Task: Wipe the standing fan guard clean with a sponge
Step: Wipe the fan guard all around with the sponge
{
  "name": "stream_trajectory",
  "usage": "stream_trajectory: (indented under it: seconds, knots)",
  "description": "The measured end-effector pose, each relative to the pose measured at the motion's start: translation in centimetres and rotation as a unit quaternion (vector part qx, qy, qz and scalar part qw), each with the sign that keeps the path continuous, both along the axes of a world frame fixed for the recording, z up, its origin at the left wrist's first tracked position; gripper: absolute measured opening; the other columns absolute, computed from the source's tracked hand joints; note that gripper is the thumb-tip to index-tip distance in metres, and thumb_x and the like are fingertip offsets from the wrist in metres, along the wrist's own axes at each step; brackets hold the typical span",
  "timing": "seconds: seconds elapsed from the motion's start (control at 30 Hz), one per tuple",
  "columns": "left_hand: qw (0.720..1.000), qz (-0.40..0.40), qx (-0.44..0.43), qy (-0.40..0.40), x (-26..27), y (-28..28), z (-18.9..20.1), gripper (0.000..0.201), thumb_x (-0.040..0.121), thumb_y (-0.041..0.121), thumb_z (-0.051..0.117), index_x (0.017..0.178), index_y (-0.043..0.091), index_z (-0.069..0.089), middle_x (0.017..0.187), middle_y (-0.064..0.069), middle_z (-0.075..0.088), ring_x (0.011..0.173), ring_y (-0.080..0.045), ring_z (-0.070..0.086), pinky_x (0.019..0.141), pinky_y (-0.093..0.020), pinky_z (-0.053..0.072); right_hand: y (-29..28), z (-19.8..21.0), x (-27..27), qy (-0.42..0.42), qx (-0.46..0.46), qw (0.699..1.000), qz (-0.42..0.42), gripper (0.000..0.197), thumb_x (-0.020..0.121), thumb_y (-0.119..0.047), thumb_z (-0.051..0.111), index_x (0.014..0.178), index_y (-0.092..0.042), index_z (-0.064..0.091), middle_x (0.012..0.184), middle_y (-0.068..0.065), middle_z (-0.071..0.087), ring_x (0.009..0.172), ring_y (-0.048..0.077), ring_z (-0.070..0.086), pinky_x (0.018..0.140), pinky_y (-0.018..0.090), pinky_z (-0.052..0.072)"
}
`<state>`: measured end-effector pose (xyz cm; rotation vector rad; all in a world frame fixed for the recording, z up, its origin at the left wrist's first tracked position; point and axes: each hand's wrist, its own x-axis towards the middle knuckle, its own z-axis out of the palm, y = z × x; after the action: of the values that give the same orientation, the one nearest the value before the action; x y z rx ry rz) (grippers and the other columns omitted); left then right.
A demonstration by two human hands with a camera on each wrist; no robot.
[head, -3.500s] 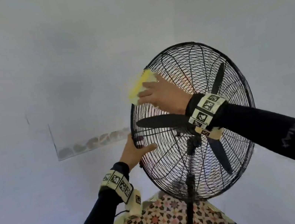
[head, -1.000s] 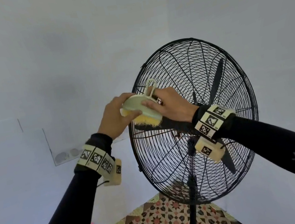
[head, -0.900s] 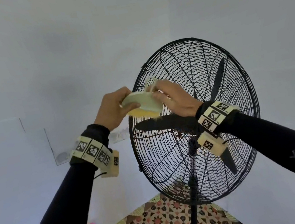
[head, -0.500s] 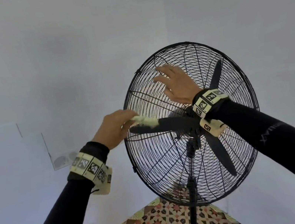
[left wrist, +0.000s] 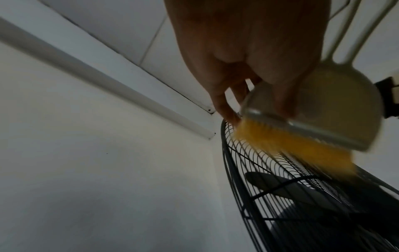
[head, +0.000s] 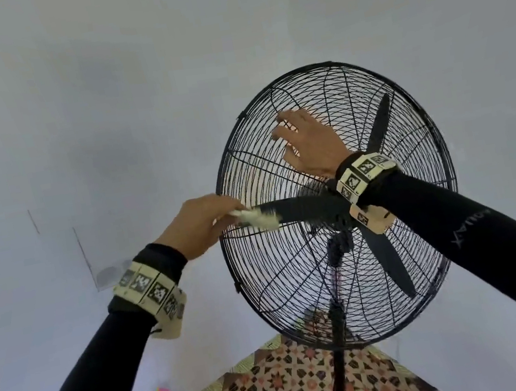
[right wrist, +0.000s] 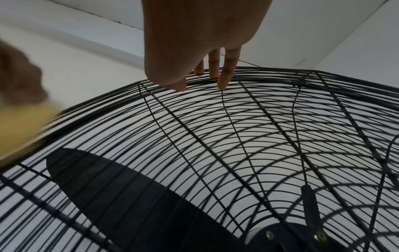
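Left hand (head: 198, 225): grip curled round sponge (left wrist: 302, 136), yellow face against left side of fan guard (head: 264, 283), set to wipe. Right hand (head: 309, 144): fingers spread, resting on upper wires, likely steadying guard. Blades (head: 303, 210) behind.

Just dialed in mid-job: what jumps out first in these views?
The big black wire fan guard fills the right of the head view, its dark blades behind the wires. The left hand holds a yellow-bristled scrubber against the guard's left edge. The right hand rests with straight fingers on the upper wires.
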<state>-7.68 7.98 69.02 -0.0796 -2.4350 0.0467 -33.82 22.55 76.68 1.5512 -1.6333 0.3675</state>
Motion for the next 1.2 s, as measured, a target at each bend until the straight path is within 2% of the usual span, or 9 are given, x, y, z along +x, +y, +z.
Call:
stream_trajectory:
  seconds: [0.2,0.3,0.43,0.53,0.63,0.77,0.83,0.97,1.2]
  knots:
    - [0.995,0.02,0.074,0.063,0.0,-0.9,2.7,0.022,0.104,0.014,0.057,0.121,0.0,0.059,0.106,-0.004,0.059,0.087,-0.023,0.054,0.08,-0.043,0.05,1.0,-2.6,4.9,-0.161,0.075,0.965,0.192,0.052,0.1,-0.041,0.055,0.145,-0.017,0.046,0.146,0.009,0.053,0.132,0.018,0.047,0.11,0.045,0.043]
    - [0.993,-0.023,0.082,0.081,-1.7,-1.1,3.4,0.024,0.099,0.018,0.064,0.121,0.012,0.057,0.114,-0.003,0.055,0.099,-0.019,0.051,0.085,-0.034,0.045,0.4,-3.6,7.1,-0.203,0.142,0.95,0.191,0.057,0.1,-0.039,0.063,0.147,-0.011,0.045,0.119,0.009,0.068,0.091,0.017,0.068,0.078,0.023,0.059]
    - [0.937,0.011,0.324,0.129,-2.9,-2.1,0.8,0.071,0.092,0.022,0.072,0.147,0.027,0.028,0.144,-0.006,0.041,0.128,-0.022,0.045,0.108,-0.033,0.04,0.7,-3.0,6.4,-0.169,0.035,0.98,0.1,0.037,0.105,-0.026,0.056,0.136,-0.006,0.06,0.098,0.013,0.075,0.056,0.005,0.055,0.054,0.007,0.043]
    - [0.829,0.006,0.557,0.044,-4.0,-2.5,-1.3,0.063,0.102,0.031,0.06,0.155,0.023,0.025,0.143,-0.002,0.051,0.133,-0.025,0.051,0.115,-0.046,0.038,1.8,-2.8,6.4,-0.199,-0.066,0.971,0.119,0.038,0.104,-0.022,0.057,0.142,-0.015,0.056,0.093,0.006,0.073,0.05,0.002,0.052,0.052,0.007,0.047]
    - [0.814,0.0,0.575,0.078,-5.3,-2.0,-2.3,0.04,0.107,0.047,0.043,0.142,0.029,0.036,0.139,-0.008,0.058,0.122,-0.026,0.061,0.109,-0.05,0.047,2.7,-4.0,7.2,-0.263,-0.148,0.949,0.09,0.044,0.102,-0.018,0.057,0.144,-0.022,0.045,0.092,0.001,0.07,0.058,0.015,0.065,0.052,0.015,0.053]
    - [0.828,-0.003,0.553,0.092,-5.7,-2.0,-2.5,0.042,0.108,0.054,0.033,0.145,0.035,0.03,0.132,-0.013,0.06,0.115,-0.031,0.064,0.1,-0.046,0.052,3.9,-6.6,10.0,-0.546,-0.227,0.776,0.219,0.051,0.094,0.002,0.06,0.13,-0.024,0.036,0.131,0.006,0.052,0.085,0.019,0.071,0.053,0.032,0.061]
    - [0.836,0.002,0.545,0.054,-5.8,-2.8,-2.4,0.065,0.101,0.068,0.034,0.154,0.03,0.034,0.143,-0.012,0.055,0.126,-0.03,0.058,0.111,-0.049,0.044,4.0,-7.4,10.9,-0.625,-0.269,0.69,0.247,0.037,0.096,0.002,0.059,0.114,-0.022,0.039,0.121,0.003,0.057,0.084,0.017,0.072,0.057,0.033,0.062]
    - [0.817,-0.002,0.577,0.01,-5.6,-2.4,-1.5,0.065,0.101,0.066,0.033,0.143,0.019,0.048,0.149,-0.015,0.051,0.13,-0.033,0.053,0.115,-0.044,0.037,3.5,-6.4,12.0,-0.674,-0.283,0.619,0.286,0.018,0.1,-0.015,0.064,0.098,-0.014,0.045,0.115,0.008,0.064,0.099,0.024,0.072,0.071,0.038,0.064]
    - [0.848,-0.065,0.523,-0.053,-6.2,-4.0,-1.9,0.089,0.091,0.083,0.015,0.136,0.022,0.06,0.132,-0.005,0.068,0.121,-0.02,0.064,0.111,-0.04,0.042,1.1,-4.7,14.8,-0.623,-0.3,0.685,0.23,0.019,0.104,-0.026,0.06,0.112,-0.009,0.061,0.119,0.012,0.066,0.094,0.026,0.074,0.068,0.031,0.063]
